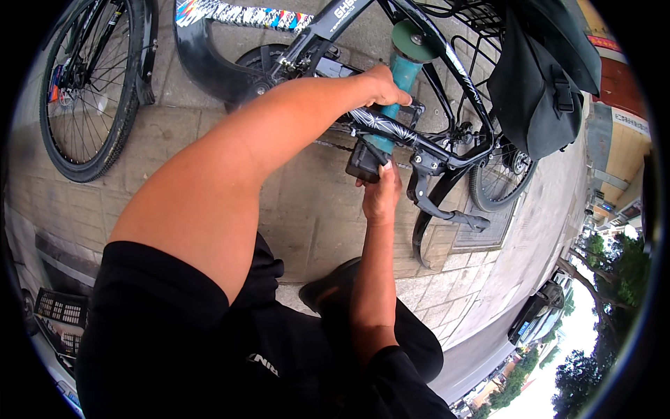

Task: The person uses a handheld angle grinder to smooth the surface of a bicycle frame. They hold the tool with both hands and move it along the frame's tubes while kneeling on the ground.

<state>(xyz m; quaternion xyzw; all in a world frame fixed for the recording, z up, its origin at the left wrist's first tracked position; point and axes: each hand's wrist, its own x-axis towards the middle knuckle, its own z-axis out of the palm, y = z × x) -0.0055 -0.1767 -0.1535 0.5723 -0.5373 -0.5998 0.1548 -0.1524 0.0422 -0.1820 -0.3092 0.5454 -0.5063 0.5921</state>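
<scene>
A teal angle grinder (pixel 403 72) with a green disc (pixel 413 42) lies among the tubes of a black bicycle frame (pixel 460 77). My left hand (pixel 382 86) is closed on the grinder's body, a little below the disc. My right hand (pixel 382 195) grips its lower end, where a black battery block (pixel 361 162) sticks out to the left. Between my hands, a frame tube with a white pattern (pixel 382 124) crosses the grinder. My fingertips are partly hidden. The disc faces up, and I cannot tell whether it spins.
The bicycle's kickstand (pixel 453 218) and rear wheel (pixel 492 185) are to the right, with a black pannier bag (pixel 537 98) above. Another bicycle wheel (pixel 87 91) stands at far left. Paving (pixel 296 216) lies below. A dark crate (pixel 59 318) sits at lower left, and a parked car (pixel 534 311) is at right.
</scene>
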